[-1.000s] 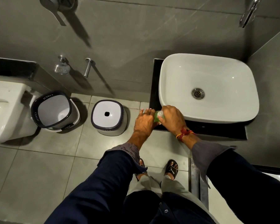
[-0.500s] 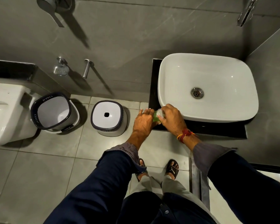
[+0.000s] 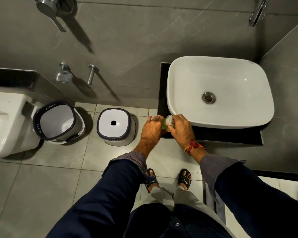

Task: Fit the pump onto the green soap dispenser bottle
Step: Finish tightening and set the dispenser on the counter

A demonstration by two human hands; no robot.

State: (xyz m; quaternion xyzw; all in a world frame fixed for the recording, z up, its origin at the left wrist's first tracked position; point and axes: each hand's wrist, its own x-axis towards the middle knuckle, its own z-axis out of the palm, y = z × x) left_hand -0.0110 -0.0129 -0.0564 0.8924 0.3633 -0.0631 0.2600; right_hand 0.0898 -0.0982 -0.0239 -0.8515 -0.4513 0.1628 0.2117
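Item: green soap dispenser bottle [image 3: 165, 124], standing at the near left corner of the black worktop [image 3: 213, 135], just beside the white basin [image 3: 220, 91] and enclosed between both hands. Left hand [image 3: 151, 128]: fingers [image 3: 156, 117] curled against the bottle's left side, evidently clamped on it as a brace, though the contact itself was largely hidden behind the knuckles. Right hand [image 3: 180, 128]: fingers [image 3: 176, 117] closed on the pale pump [image 3: 169, 120], which sat at the bottle's top, directly between the two sets of fingers. Whether the pump collar was already engaged on the neck could not be told; the joint was covered. Judged step: seating or turning the pump onto the neck. Recommended handling: the left fingers should hold the bottle upright and still on the worktop, the right fingers should keep the pump square to the neck so the thread catches evenly, and turning force should stay light until the collar runs freely. Risk noted: the bottle stood close to the worktop's edge, left of which the floor lay below; a slip of the bracing fingers could tip it off. Also present, well left of the fingers: a lidded bin [image 3: 115, 126] and an open bin [image 3: 58, 121].
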